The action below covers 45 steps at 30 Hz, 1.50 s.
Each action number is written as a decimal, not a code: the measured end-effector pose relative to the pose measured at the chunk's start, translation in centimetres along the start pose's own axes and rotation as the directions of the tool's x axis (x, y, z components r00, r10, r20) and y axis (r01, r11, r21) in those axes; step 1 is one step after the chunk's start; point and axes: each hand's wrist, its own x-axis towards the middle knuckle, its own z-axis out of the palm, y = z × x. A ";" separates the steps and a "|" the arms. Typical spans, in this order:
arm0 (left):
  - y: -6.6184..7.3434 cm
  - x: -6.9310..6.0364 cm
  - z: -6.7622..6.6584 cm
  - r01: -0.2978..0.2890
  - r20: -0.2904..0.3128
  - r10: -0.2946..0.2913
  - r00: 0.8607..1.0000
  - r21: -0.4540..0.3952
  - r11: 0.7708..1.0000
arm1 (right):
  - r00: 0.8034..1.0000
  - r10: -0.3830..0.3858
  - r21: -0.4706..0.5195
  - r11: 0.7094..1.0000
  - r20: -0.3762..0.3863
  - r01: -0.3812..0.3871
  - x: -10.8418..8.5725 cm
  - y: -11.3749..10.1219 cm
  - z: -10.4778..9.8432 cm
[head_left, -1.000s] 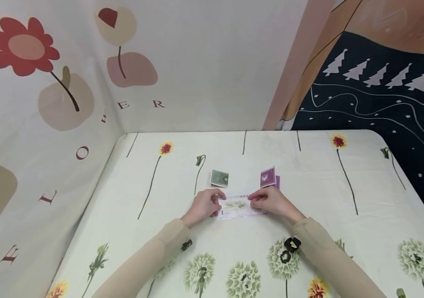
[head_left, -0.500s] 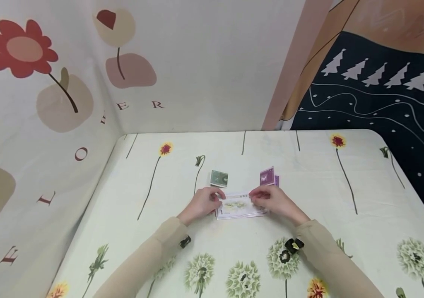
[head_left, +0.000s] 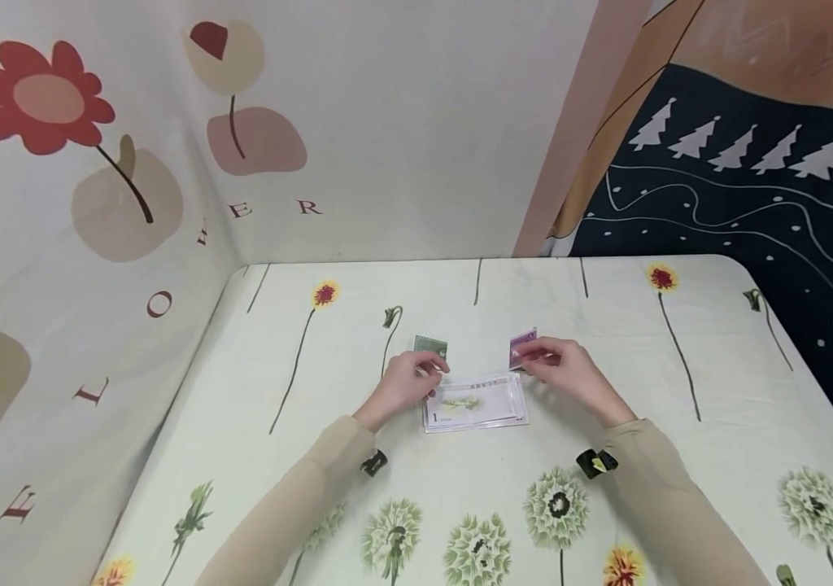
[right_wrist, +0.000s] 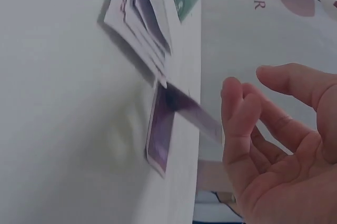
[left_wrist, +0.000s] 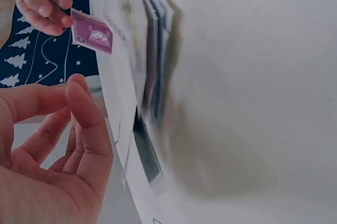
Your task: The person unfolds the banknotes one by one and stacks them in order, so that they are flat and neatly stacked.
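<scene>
We see a flower-printed table point(head_left: 607, 309) bearing a stack of banknotes point(head_left: 475, 403), edges uneven. Past its far right corner, the right hand point(head_left: 563, 366) grasps nothing, beside a purple note point(head_left: 521, 340); by its far left, the left hand point(head_left: 407, 381), also empty, is near a green note point(head_left: 429, 343). We judge light fingertips would square it best.

Long beige sleeves point(head_left: 299, 500) accompany black wrist cameras point(head_left: 374, 463), the right one point(head_left: 596, 463) marked yellow.

White floral-print tablecloth point(head_left: 610, 325), lying flat. Behind and left: pale fabric backdrop point(head_left: 402, 146) with 1 large red flower print point(head_left: 49, 98). Upper right: dark-blue fabric panel point(head_left: 753, 199), 6 white tree prints point(head_left: 734, 153).
</scene>
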 end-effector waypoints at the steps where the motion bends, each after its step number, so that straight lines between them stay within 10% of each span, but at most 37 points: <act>1: 0.1 0.1 0.0 0.006 0.001 -0.006 1.000 -0.014 1.000 | 1.000 0.010 -0.011 1.000 -0.011 -0.010 -0.1 0.1 -0.3; 20: 2.4 3.5 1.9 -0.026 0.038 0.033 0.999 -0.178 0.984 | 0.986 0.129 -0.177 0.973 -0.110 -0.147 0.7 3.3 -0.8; 45: 3.3 7.2 6.8 0.198 0.151 -0.149 0.977 -0.405 0.893 | 0.983 0.101 -0.173 0.977 -0.155 -0.127 1.4 5.1 -0.6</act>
